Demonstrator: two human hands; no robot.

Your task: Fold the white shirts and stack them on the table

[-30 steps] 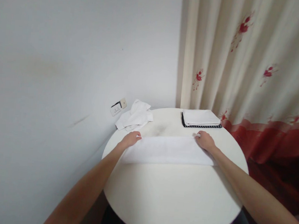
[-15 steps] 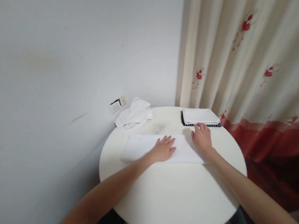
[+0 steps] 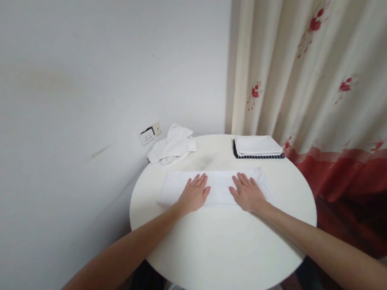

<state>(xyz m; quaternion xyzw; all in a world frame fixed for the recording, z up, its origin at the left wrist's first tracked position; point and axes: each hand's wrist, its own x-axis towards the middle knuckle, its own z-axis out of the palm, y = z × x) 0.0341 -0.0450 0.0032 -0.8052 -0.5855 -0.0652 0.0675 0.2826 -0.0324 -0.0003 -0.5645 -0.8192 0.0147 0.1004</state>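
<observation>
A white cloth (image 3: 218, 187), folded into a long flat strip, lies across the middle of the round white table (image 3: 220, 251). My left hand (image 3: 194, 194) rests flat on its left half, fingers spread and pointing away from me. On the right half lies my right hand (image 3: 246, 192), palm down with its fingers apart. Neither hand grips anything. The cloth's right end shows beyond my right hand.
At the table's back right, a folded white cloth (image 3: 257, 145) sits on a dark item with a black-and-white patterned edge (image 3: 260, 157). A crumpled white cloth (image 3: 175, 145) lies at the back left, near a wall socket (image 3: 147, 136). A curtain (image 3: 280, 80) hangs behind.
My right hand has come back from beside the folded cloth at the back right onto the strip of cloth. My left hand has slid left along the strip. The view has shifted slightly.
</observation>
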